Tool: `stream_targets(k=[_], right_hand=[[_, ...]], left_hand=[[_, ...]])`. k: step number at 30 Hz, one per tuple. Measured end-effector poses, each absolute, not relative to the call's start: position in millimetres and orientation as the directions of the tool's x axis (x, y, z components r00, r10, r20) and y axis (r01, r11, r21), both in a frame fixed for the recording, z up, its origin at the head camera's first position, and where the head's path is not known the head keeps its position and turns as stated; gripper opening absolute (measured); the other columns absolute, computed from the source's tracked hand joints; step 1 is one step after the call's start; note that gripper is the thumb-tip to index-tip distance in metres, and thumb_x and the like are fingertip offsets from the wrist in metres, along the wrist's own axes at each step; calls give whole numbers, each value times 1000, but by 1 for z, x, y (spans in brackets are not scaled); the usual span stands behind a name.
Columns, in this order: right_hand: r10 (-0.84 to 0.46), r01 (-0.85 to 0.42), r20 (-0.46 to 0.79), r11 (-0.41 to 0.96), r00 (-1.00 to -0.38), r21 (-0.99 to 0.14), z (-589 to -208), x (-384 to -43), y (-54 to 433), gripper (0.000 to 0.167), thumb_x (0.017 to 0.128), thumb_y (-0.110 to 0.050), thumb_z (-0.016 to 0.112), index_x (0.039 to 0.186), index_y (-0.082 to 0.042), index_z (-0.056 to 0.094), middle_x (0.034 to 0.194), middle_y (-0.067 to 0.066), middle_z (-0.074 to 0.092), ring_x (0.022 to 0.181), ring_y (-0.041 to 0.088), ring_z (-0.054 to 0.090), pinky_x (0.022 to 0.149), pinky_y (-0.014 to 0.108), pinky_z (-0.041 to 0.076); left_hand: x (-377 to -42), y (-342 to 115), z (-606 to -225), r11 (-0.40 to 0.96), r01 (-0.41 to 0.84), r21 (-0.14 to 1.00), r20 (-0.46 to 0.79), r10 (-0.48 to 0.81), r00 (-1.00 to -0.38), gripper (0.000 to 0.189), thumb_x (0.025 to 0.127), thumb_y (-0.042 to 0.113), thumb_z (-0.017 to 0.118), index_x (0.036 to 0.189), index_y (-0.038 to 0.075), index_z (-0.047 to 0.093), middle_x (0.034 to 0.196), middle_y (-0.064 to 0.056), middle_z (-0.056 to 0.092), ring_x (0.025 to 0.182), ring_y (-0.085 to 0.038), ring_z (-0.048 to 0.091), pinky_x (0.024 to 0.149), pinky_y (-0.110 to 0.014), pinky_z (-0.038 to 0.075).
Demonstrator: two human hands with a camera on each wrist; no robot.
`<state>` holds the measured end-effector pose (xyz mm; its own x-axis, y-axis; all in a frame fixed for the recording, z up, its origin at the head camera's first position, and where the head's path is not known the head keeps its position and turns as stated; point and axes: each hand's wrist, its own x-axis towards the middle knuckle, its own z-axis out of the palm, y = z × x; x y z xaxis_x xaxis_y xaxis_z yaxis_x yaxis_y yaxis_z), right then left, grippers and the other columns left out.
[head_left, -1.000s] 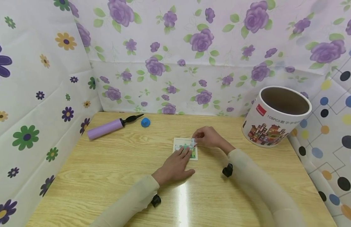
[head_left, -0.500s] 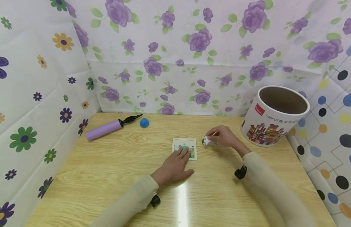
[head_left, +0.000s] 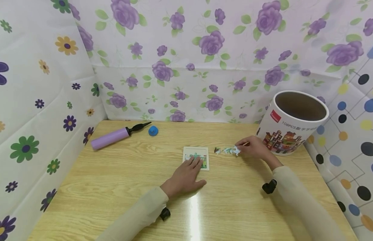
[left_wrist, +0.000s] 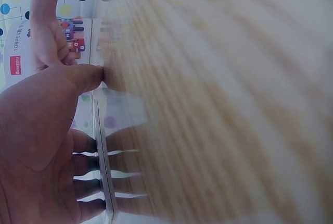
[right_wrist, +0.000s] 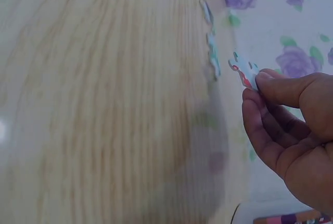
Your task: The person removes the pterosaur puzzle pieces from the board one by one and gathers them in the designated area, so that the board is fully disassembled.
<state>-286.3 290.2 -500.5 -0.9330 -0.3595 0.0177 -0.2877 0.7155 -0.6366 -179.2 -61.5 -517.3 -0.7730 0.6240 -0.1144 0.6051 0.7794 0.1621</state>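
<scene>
My left hand lies with its fingers stretched over a small square puzzle board, which has a pale border and partly shows a green picture. In the left wrist view its fingertips press along the board's edge, thumb apart on the table. To the right of the board, my right hand pinches a jigsaw piece between thumb and fingers. That piece is white with red marks in the right wrist view, held up off the table. Two more jigsaw pieces, one dark-edged and one white-green, lie between board and right hand.
A large white printed bucket stands at the back right, close behind the right hand. A purple hand pump and a small blue toy lie at the back left. Patterned cloth closes in the wooden table.
My right hand has moved right from the board with the pinched piece, past where the two loose pieces lie. My left hand stays on the board.
</scene>
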Motion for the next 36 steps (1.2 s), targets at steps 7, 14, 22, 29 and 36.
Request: stream_targets(k=[7, 14, 22, 29, 36], right_hand=[[-327, -238, -23, 732, -945, -639, -507, -286, 305, 16, 98, -11, 69, 109, -11, 81, 109, 9, 77, 89, 19, 66, 77, 34, 54], [-341, -260, -21, 755, -940, -602, -515, -293, 304, 15, 97, -10, 70, 107, -10, 81, 108, 9, 77, 88, 17, 66, 77, 32, 54], [-343, -244, -54, 760, -938, -602, -519, -297, 301, 17, 98, -8, 68, 109, -7, 81, 109, 12, 76, 87, 18, 65, 76, 34, 54], [-340, -256, -36, 770, -940, -584, -521, -297, 301, 17, 98, -8, 67, 109, -7, 80, 110, 12, 76, 94, 21, 67, 82, 40, 55], [-315, -245, -30, 790, -949, -562, -513, -295, 289, 17, 98, -12, 69, 111, -9, 80, 107, 9, 75, 84, 17, 65, 73, 33, 53]], left_hand=[[-178, -63, -516, 774, 611, 165, -97, 629, -771, 82, 104, 59, 42, 163, 5, 23, 169, -13, 21, 156, -33, 18, 125, -46, 23], [-178, -64, -516, 773, 614, 160, -91, 631, -770, 83, 104, 60, 42, 162, 4, 24, 169, -14, 22, 156, -34, 19, 124, -46, 25], [-178, -62, -518, 768, 624, 142, -80, 637, -766, 83, 104, 60, 42, 162, 4, 25, 169, -14, 23, 156, -34, 21, 124, -46, 25], [-179, -61, -519, 773, 620, 134, -85, 632, -770, 83, 104, 61, 40, 163, 5, 23, 169, -13, 21, 156, -33, 20, 124, -45, 25], [-180, -60, -517, 791, 598, 125, -91, 610, -787, 83, 103, 62, 40, 163, 8, 24, 169, -9, 23, 155, -31, 22, 122, -49, 26]])
